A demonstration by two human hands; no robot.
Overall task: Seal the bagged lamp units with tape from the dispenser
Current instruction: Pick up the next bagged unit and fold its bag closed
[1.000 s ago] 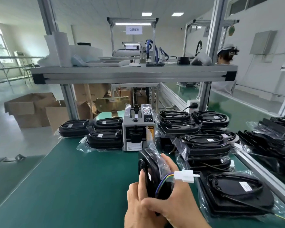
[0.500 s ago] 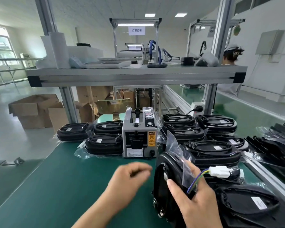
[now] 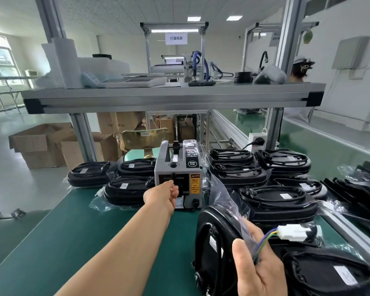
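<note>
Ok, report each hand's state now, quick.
Left hand: at the tape dispenser outlet; grip cannot be told.
Right hand: holds the bagged lamp unit.

Bare green mat (image 3: 73,242) gives passage on the left — bagged lamp units (image 3: 128,189) crowd both dispenser (image 3: 164,169) flanks, seemingly touching it

Tape dispenser (image 3: 177,176) centre of bench (image 3: 73,242); bagged lamp units (image 3: 126,189) left of it, taller stacks (image 3: 275,201) right; one bagged unit (image 3: 218,242) upright front right; shelf (image 3: 173,97) overhead; cardboard boxes (image 3: 41,144) behind left
</note>
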